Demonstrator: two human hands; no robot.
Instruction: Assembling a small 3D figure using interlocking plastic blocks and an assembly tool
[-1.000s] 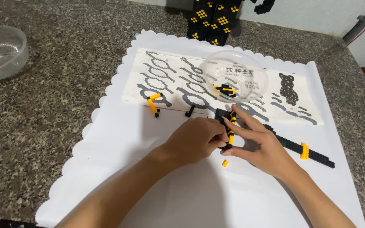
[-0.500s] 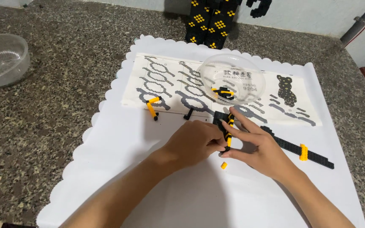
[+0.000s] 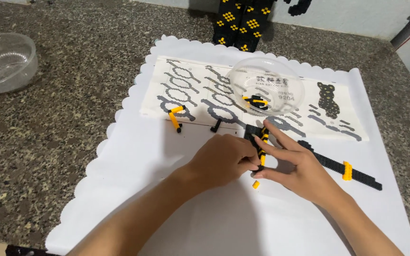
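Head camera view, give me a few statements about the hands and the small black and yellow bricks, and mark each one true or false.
1. Both hands work on the same black and yellow brick piece. True: the left hand and right hand meet at it.
2. The clear bowl on the instruction sheet has nothing in it. False: it holds a few black and yellow bricks.
3. A loose yellow brick lies on the white paper mat near the hands. True.
4. The long black strip is held in the right hand. False: it lies on the mat beside that hand.
5. A second clear bowl stands on the stone counter, off the mat. True.
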